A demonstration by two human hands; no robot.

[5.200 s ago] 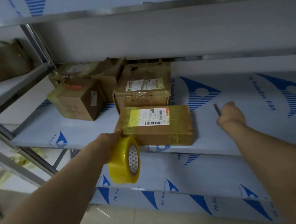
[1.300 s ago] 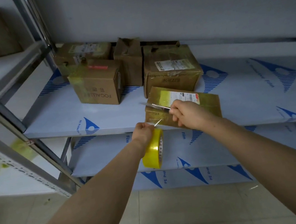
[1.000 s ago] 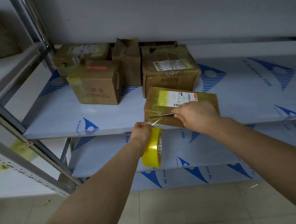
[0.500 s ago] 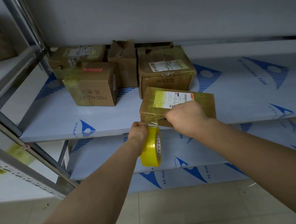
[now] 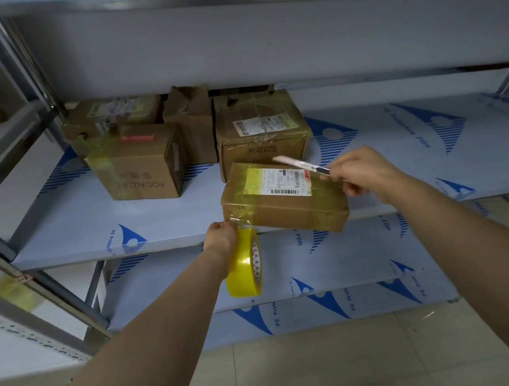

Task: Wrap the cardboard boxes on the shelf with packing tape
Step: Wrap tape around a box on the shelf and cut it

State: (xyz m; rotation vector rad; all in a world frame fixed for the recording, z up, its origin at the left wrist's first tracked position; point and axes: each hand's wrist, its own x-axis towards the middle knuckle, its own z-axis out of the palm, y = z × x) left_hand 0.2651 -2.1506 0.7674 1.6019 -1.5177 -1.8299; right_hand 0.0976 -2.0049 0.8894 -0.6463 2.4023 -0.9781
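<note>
Held a tape roll [image 5: 245,267] to a flat box [image 5: 284,211] at the front edge of the shelf [image 5: 88,221].

Saw four other boxes [image 5: 136,166] grouped at the shelf's back left, all wrapped in yellowish tape. Curled the left grip [image 5: 220,237] round the top of the tape roll, hung just below the shelf edge, with a strip running up to the flat box's near-left corner. Saw the flat box lying front and centre, label [image 5: 277,181] up. Pinched a thin blade [image 5: 301,164] in the right grip [image 5: 363,168], fingers closed on it above the box's right end, tip pointing left.
</note>
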